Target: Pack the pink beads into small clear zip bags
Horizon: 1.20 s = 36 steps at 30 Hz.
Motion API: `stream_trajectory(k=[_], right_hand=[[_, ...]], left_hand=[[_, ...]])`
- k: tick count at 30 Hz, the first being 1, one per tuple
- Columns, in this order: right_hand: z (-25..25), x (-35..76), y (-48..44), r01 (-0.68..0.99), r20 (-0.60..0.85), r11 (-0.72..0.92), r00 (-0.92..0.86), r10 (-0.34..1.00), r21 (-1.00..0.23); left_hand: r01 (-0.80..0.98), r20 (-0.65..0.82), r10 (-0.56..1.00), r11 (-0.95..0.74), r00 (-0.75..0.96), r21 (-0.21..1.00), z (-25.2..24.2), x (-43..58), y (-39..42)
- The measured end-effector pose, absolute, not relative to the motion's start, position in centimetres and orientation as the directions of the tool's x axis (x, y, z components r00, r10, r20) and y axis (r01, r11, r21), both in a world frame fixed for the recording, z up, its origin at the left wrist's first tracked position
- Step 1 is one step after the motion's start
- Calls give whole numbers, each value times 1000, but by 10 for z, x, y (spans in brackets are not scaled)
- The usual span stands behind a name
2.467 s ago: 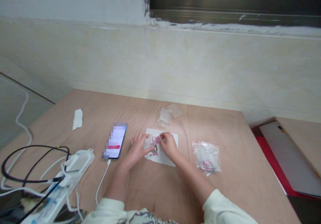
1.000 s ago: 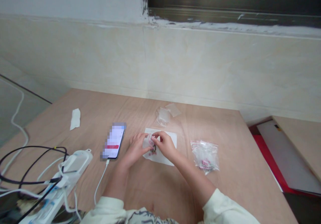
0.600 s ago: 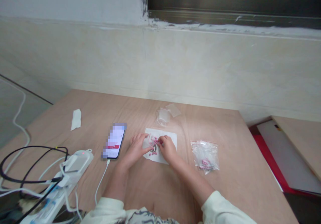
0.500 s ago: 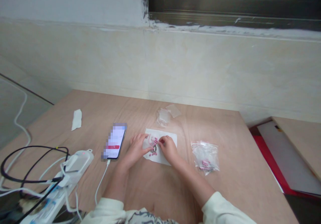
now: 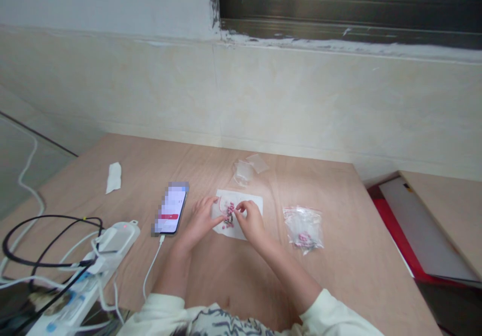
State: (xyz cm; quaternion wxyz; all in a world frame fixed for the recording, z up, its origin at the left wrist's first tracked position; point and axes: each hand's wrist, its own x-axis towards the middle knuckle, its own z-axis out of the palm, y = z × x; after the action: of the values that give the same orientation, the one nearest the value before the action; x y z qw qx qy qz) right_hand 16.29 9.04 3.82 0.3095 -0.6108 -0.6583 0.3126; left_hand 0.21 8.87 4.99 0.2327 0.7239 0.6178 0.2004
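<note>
A white sheet of paper (image 5: 254,201) lies on the wooden table, bearing several small pink beads (image 5: 230,207) and some dark metallic bits (image 5: 228,220). My left hand (image 5: 204,217) rests at the sheet's left edge, thumb and fingers spread apart around the left side of the beads. At the right side of the beads, my right hand (image 5: 249,219) has its thumb and index finger pinched together; whatever is between the fingertips is too small to make out.
A clear bag (image 5: 303,227) with pink pieces lies right of the sheet, small clear bags (image 5: 244,171) behind it. A phone (image 5: 173,209) on a charging cable, a white scrap (image 5: 113,178) and a power strip (image 5: 116,238) with looped cables are at the left.
The whole view has shifted slightly. My right thumb and index finger have moved a little at the beads; my left hand stays beside them.
</note>
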Motion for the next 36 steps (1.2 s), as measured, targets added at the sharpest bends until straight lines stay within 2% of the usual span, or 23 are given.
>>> stream_trajectory(k=[5, 12, 17, 19, 22, 26, 29, 31, 33, 36], right_hand=[[19, 153, 85, 733, -187, -72, -76, 979, -676], [29, 148, 88, 840, -250, -81, -66, 966, -536], [33, 152, 84, 883, -240, -41, -82, 967, -468], [35, 157, 86, 854, -233, -78, -51, 971, -515], [45, 165, 93, 721, -183, -130, 4, 983, -681], [62, 165, 98, 516, -87, -44, -59, 994, -855], [68, 161, 94, 474, -27, 47, -150, 988, -880], [68, 160, 90, 478, 21, 86, -140, 990, -874], [67, 163, 87, 461, 47, 96, -117, 992, -882], [66, 173, 87, 331, 22, 65, -134, 991, -941]], left_hand=[[796, 21, 988, -135, 152, 590, 53, -6, 83], [772, 16, 991, -115, 134, 625, 55, -5, 82], [764, 14, 991, -112, 133, 635, 57, -1, 81], [762, 14, 991, -111, 133, 638, 57, 1, 81], [756, 2, 989, -113, 146, 644, 56, 7, 81], [739, -12, 986, -117, 167, 663, 53, 19, 83], [725, 0, 995, -72, 99, 685, 52, 30, 85], [710, -4, 999, -26, 40, 704, 54, 36, 85], [682, -19, 1000, 18, -6, 731, 58, 38, 84], [544, -67, 998, 50, 12, 838, 63, 36, 82]])
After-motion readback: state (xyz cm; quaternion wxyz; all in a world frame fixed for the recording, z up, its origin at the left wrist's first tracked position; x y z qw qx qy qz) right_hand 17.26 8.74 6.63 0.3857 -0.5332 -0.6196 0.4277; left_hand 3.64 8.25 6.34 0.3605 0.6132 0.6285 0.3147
